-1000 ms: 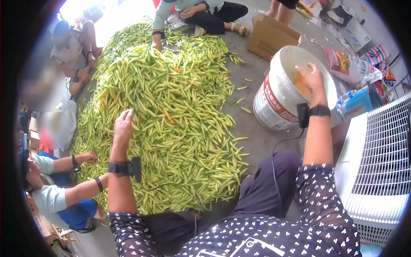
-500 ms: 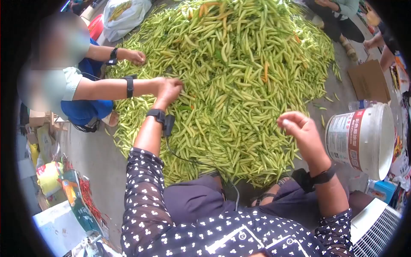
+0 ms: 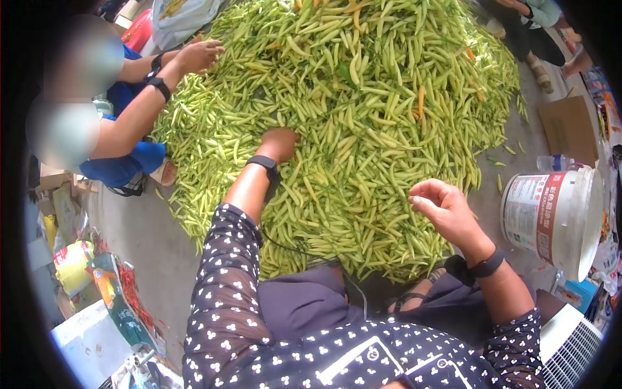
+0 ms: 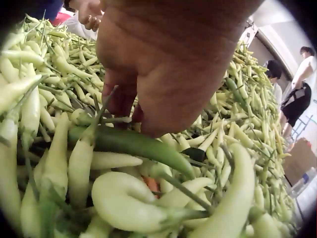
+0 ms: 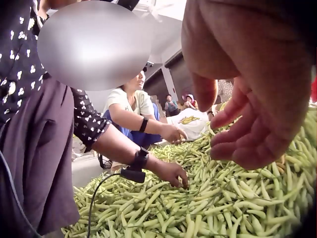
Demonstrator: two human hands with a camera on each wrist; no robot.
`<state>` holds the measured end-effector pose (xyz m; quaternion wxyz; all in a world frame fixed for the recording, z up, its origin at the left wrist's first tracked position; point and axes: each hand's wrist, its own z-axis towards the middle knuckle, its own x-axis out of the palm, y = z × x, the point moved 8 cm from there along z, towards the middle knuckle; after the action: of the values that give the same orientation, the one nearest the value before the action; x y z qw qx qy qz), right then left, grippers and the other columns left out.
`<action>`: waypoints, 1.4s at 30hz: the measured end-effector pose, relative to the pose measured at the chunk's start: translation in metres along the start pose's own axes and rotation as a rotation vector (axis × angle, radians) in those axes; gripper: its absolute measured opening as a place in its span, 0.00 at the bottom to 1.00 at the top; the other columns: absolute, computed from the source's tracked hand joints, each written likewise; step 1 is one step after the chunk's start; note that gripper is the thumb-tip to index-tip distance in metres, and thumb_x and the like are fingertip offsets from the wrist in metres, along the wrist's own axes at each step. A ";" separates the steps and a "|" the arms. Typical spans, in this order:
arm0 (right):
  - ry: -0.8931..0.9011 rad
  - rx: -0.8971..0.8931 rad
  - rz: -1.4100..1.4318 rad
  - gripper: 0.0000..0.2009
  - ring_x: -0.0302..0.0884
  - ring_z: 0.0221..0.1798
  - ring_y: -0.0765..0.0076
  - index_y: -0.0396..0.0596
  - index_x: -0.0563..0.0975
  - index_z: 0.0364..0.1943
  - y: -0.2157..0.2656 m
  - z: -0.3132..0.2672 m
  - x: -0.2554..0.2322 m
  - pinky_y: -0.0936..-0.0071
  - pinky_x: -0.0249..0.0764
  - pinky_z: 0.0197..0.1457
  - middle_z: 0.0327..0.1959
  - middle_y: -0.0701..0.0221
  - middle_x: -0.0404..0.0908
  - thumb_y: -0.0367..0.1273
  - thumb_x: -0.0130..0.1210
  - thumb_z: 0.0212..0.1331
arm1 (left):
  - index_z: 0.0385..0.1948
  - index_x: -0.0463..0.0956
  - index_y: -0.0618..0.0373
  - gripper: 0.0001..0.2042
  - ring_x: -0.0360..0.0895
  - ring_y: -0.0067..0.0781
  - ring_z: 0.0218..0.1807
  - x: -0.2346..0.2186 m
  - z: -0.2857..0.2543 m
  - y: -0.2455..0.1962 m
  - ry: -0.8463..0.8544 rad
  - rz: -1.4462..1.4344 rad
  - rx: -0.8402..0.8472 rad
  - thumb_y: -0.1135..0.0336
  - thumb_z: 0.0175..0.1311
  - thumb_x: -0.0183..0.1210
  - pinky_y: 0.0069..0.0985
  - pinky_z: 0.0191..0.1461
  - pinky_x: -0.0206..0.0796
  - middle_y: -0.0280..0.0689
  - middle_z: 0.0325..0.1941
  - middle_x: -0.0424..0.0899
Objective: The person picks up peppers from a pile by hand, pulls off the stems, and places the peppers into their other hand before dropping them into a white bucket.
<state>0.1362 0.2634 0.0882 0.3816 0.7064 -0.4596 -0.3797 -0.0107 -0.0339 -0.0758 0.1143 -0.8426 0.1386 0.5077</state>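
My left hand (image 3: 280, 144) reaches down into a wide heap of pale green peppers (image 3: 363, 188). In the left wrist view its fingers touch the heap behind a dark green pepper (image 4: 143, 148); the fingertips are partly hidden, so a grip cannot be made out. A bit of orange (image 4: 151, 184) shows under the peppers in front. My right hand (image 3: 447, 211) hovers above the heap's near right side, fingers loosely bent and thumb apart. The right wrist view shows this hand (image 5: 252, 99) with nothing held.
A white bucket (image 3: 531, 211) stands on the floor at the right, with a cardboard box (image 3: 570, 129) beyond it. Another person's hands (image 3: 197, 57) are over the heap's left edge. A white sack (image 3: 184, 23) lies at the back left; a slatted white appliance (image 3: 573, 353) is at lower right.
The head view has swung left. My right hand has left the bucket's mouth, where orange peppers showed, and is over the heap. My left hand has lowered into the peppers; the other person's arms have drawn back.
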 end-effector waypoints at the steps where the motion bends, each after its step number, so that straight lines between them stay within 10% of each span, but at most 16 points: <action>1: 0.016 0.003 -0.011 0.09 0.73 0.31 0.82 0.39 0.76 0.36 0.000 0.001 0.002 0.82 0.70 0.37 0.29 0.73 0.79 0.30 0.53 0.55 | 0.38 0.79 0.48 0.13 0.77 0.45 0.42 0.005 0.000 0.001 0.057 0.076 -0.004 0.70 0.50 0.53 0.35 0.44 0.69 0.44 0.41 0.79; 5: 0.034 -0.010 -0.050 0.09 0.73 0.31 0.81 0.39 0.76 0.36 0.000 0.006 0.004 0.81 0.71 0.37 0.29 0.72 0.79 0.30 0.53 0.54 | 0.37 0.79 0.49 0.11 0.77 0.46 0.41 -0.011 -0.009 0.017 -0.008 0.065 -0.113 0.68 0.52 0.54 0.34 0.43 0.70 0.43 0.38 0.80; 9: 0.041 0.023 -0.086 0.10 0.74 0.32 0.80 0.39 0.76 0.36 -0.010 0.011 0.002 0.80 0.71 0.38 0.29 0.71 0.79 0.31 0.53 0.54 | 0.35 0.78 0.55 0.08 0.77 0.29 0.30 -0.049 -0.027 0.033 -0.123 -0.880 -0.124 0.68 0.54 0.55 0.21 0.34 0.69 0.37 0.34 0.82; 12: 0.061 0.116 0.034 0.12 0.75 0.34 0.78 0.38 0.75 0.39 -0.022 0.015 0.011 0.78 0.72 0.41 0.32 0.68 0.79 0.32 0.52 0.54 | 0.35 0.75 0.58 0.07 0.68 0.12 0.23 -0.071 -0.054 -0.030 0.098 -1.484 0.007 0.67 0.57 0.54 0.11 0.28 0.63 0.32 0.31 0.81; 18: 0.061 -0.069 0.096 0.15 0.77 0.39 0.73 0.36 0.70 0.47 -0.030 0.024 0.035 0.76 0.73 0.44 0.38 0.63 0.79 0.29 0.50 0.57 | 0.39 0.72 0.57 0.08 0.67 0.11 0.24 -0.077 -0.095 -0.194 0.424 -1.614 0.403 0.66 0.61 0.53 0.11 0.27 0.59 0.28 0.26 0.77; 20: 0.096 0.110 0.140 0.13 0.77 0.35 0.75 0.36 0.70 0.46 -0.023 0.016 0.038 0.78 0.73 0.41 0.35 0.65 0.79 0.29 0.48 0.59 | 0.39 0.72 0.56 0.08 0.67 0.12 0.25 -0.067 -0.092 -0.205 0.394 -1.610 0.419 0.65 0.61 0.53 0.12 0.27 0.59 0.27 0.27 0.76; 24: 0.117 0.150 0.143 0.11 0.75 0.27 0.77 0.36 0.71 0.44 -0.035 0.013 0.030 0.80 0.72 0.33 0.27 0.69 0.78 0.28 0.43 0.60 | 0.46 0.71 0.57 0.16 0.73 0.23 0.29 -0.078 -0.076 -0.157 0.191 -1.179 0.256 0.67 0.55 0.58 0.21 0.32 0.66 0.30 0.29 0.78; 26: 0.073 0.147 0.176 0.12 0.74 0.26 0.82 0.41 0.70 0.46 -0.032 0.013 0.021 0.88 0.66 0.28 0.27 0.72 0.77 0.28 0.42 0.60 | 0.44 0.74 0.57 0.17 0.77 0.38 0.35 -0.097 -0.060 -0.093 -0.579 -0.592 0.255 0.69 0.50 0.58 0.31 0.39 0.68 0.37 0.32 0.80; 29: 0.019 0.188 0.235 0.11 0.75 0.27 0.82 0.42 0.71 0.44 -0.041 0.013 0.011 0.87 0.67 0.28 0.28 0.72 0.77 0.28 0.42 0.58 | 0.38 0.77 0.57 0.14 0.75 0.48 0.42 -0.064 -0.044 -0.033 -0.528 -0.405 0.125 0.71 0.46 0.56 0.35 0.45 0.67 0.43 0.36 0.80; 31: 0.022 0.199 0.256 0.10 0.75 0.27 0.81 0.43 0.71 0.42 -0.042 0.015 0.011 0.87 0.67 0.28 0.28 0.72 0.78 0.28 0.43 0.58 | 0.31 0.80 0.52 0.12 0.74 0.51 0.43 0.000 -0.026 -0.021 0.054 -0.176 0.076 0.77 0.45 0.51 0.35 0.44 0.68 0.43 0.43 0.77; 34: 0.049 0.208 0.249 0.08 0.75 0.28 0.81 0.45 0.71 0.38 -0.038 0.015 0.015 0.86 0.68 0.30 0.29 0.72 0.78 0.28 0.43 0.57 | 0.31 0.80 0.49 0.14 0.75 0.48 0.44 0.000 -0.034 -0.027 0.001 -0.280 0.269 0.76 0.42 0.52 0.36 0.44 0.68 0.42 0.42 0.78; 42: 0.115 0.178 0.214 0.06 0.75 0.31 0.81 0.46 0.73 0.35 -0.029 0.010 0.020 0.85 0.69 0.33 0.29 0.74 0.78 0.29 0.46 0.56 | 0.36 0.79 0.48 0.15 0.75 0.45 0.46 0.008 -0.043 -0.032 0.355 0.189 0.089 0.72 0.44 0.53 0.36 0.45 0.70 0.42 0.42 0.79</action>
<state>0.1432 0.2511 0.0547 0.3812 0.7051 -0.5415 -0.2536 0.0396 -0.0198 -0.0615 0.0771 -0.8963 0.2574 0.3528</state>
